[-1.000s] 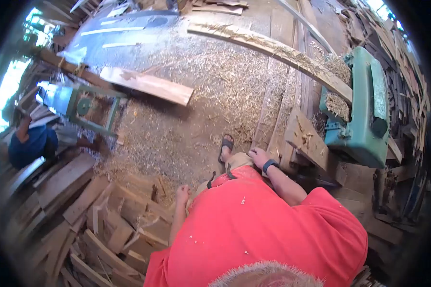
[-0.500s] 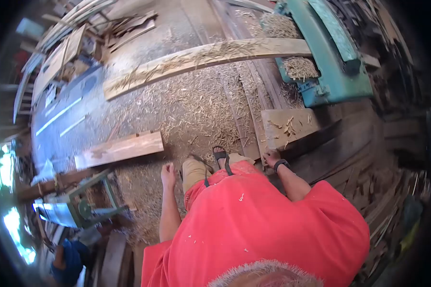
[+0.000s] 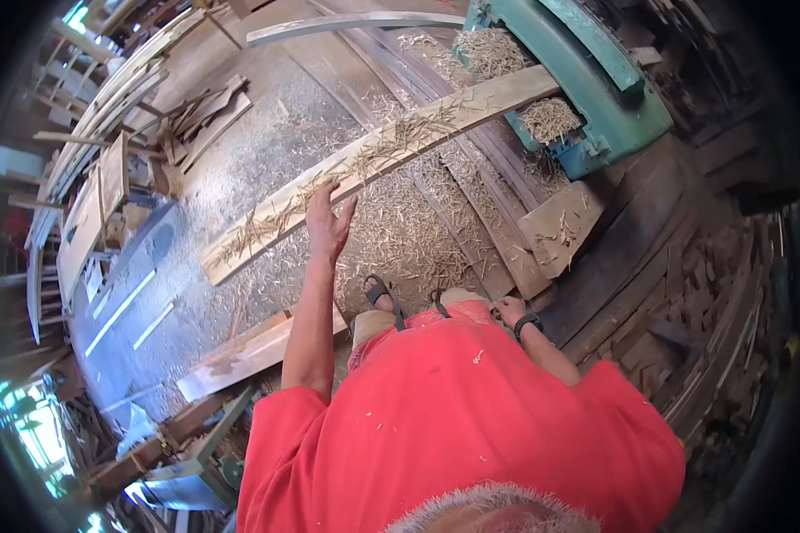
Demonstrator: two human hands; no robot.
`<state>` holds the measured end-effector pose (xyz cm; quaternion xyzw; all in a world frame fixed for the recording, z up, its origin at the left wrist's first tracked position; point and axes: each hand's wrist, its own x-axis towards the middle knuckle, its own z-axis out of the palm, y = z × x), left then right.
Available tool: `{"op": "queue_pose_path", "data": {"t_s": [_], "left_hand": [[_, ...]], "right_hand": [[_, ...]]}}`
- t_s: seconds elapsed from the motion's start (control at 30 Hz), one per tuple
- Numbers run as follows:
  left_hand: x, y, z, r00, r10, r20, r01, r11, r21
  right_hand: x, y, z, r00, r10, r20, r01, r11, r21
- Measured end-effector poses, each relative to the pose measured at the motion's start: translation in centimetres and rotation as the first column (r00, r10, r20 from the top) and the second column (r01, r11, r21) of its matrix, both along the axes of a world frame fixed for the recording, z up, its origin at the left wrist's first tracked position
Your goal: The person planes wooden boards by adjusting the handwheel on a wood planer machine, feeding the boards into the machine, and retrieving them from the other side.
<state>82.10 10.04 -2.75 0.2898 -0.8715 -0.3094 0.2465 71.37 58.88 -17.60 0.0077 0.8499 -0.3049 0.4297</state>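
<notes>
A long pale plank (image 3: 364, 169), strewn with shavings, runs from a green woodworking machine (image 3: 627, 111) out over the floor. My left hand (image 3: 329, 224) is at the plank's near edge, fingers extended and thumb apart; its fingertips overlap the edge, and whether they touch it I cannot tell. That hand holds nothing. Beside my right hip is my right hand (image 3: 510, 311), with a dark band (image 3: 526, 323) on the wrist. Its fingers point down and are mostly hidden, so their grip is unclear. A short board (image 3: 562, 229) with shavings lies just beyond it.
Shavings (image 3: 400, 235) cover the floor around my sandalled feet. Another board (image 3: 249, 355) lies low at my left, near a bench-like frame (image 3: 204, 444). Dark boards (image 3: 627, 244) are stacked on the right. A further plank (image 3: 347, 25) reaches the machine's far side.
My left hand has risen forward from my side to the long plank, its fingers opening out. My right hand stays by my hip. The view has turned and shifted.
</notes>
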Motion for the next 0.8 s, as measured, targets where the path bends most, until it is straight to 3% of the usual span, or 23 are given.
{"op": "queue_pose_path", "data": {"t_s": [0.03,0.07,0.13,0.17,0.2,0.27,0.3,0.37,0.4,0.47,0.53,0.6,0.67,0.7,0.77,0.8], "left_hand": [[-0.2,-1.0,-0.4,0.999,-0.029,0.023,0.03,0.998,-0.051],[-0.1,-1.8,-0.9,0.998,-0.052,0.024,0.053,0.998,-0.046],[0.0,-3.2,-2.2,0.943,0.087,0.322,-0.012,0.974,-0.228],[0.0,-4.0,-2.9,0.915,0.082,0.395,-0.029,0.99,-0.138],[0.1,-4.8,-3.9,0.916,0.064,0.397,-0.011,0.991,-0.136],[0.4,-5.7,-5.4,0.928,0.125,0.351,-0.007,0.948,-0.318],[0.2,-5.6,-5.7,0.913,0.146,0.382,-0.027,0.953,-0.301],[-1.3,-4.9,-5.6,0.9,0.178,0.398,-0.064,0.957,-0.284],[-2.2,-4.5,-5.5,0.884,0.222,0.412,-0.111,0.955,-0.275],[-4.3,-3.8,-5.7,0.88,0.201,0.431,-0.107,0.967,-0.233],[-6.6,-2.5,-5.2,0.943,0.092,0.32,-0.059,0.992,-0.111],[-8.5,-1.7,-6.3,0.93,0.022,0.368,0.029,0.991,-0.131],[-10.3,-0.4,-5.6,0.951,-0.132,0.279,0.168,0.98,-0.108],[-10.9,0.1,-5.0,0.947,-0.124,0.296,0.163,0.98,-0.113],[-13.0,0.6,-3.8,0.841,-0.524,0.137,0.522,0.851,0.052],[-13.6,0.5,-3.3,0.837,-0.53,0.139,0.529,0.848,0.047]], "right_hand": [[0.5,-2.5,3.6,0.998,0.062,-0.018,-0.06,0.995,0.077],[1.3,-2.7,2.2,0.999,0.04,-0.016,-0.038,0.996,0.082],[2.5,-3.6,0.1,0.994,-0.056,-0.096,0.048,0.996,-0.078],[3.3,-3.8,-0.2,0.973,-0.033,-0.229,0.011,0.995,-0.099],[3.8,-4.0,-0.5,0.973,-0.05,-0.227,0.028,0.995,-0.096],[4.9,-3.6,-1.9,0.98,-0.102,-0.168,0.092,0.994,-0.066],[5.5,-3.0,-2.5,0.98,-0.113,-0.167,0.104,0.993,-0.061],[6.5,-2.3,-3.1,0.934,0.068,-0.351,-0.073,0.997,-0.001],[6.4,-2.3,-2.9,0.935,0.064,-0.349,-0.069,0.998,-0.001],[6.0,-3.1,0.2,0.997,0.081,0.019,-0.083,0.986,0.147],[5.4,-4.1,0.9,0.994,0.109,0.021,-0.111,0.971,0.212],[5.5,-3.3,-1.5,0.988,0.119,-0.098,-0.098,0.976,0.193],[3.9,-4.3,-2.2,0.991,0.111,-0.081,-0.098,0.984,0.15],[3.4,-4.9,-2.5,0.994,0.082,-0.076,-0.073,0.991,0.113],[2.3,-6.1,-5.6,0.999,-0.02,-0.028,0.02,1.0,0.008],[1.7,-6.4,-7.2,0.992,-0.123,0.019,0.125,0.989,-0.083]]}}
